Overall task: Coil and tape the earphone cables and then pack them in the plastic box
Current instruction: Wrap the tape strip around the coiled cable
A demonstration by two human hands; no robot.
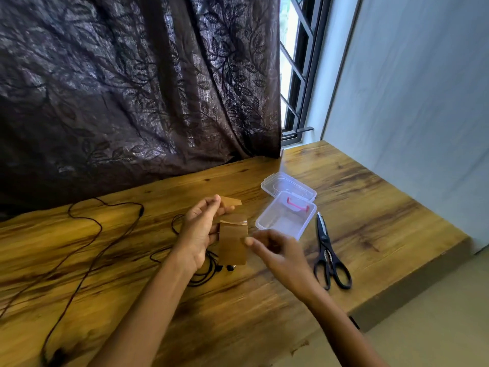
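Over table [370, 194], left hand [201, 229] and right hand [280, 258] gripping 1 tape strip [232, 245], 1 open box [285, 221]

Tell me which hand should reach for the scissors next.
Right, probably: the right hand is nearer the scissors and merely pinches the tape, which the left hand holds.

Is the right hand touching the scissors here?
Apart. The head view shows bare table between the right hand, busy at the tape, and the scissors lying beside the box.
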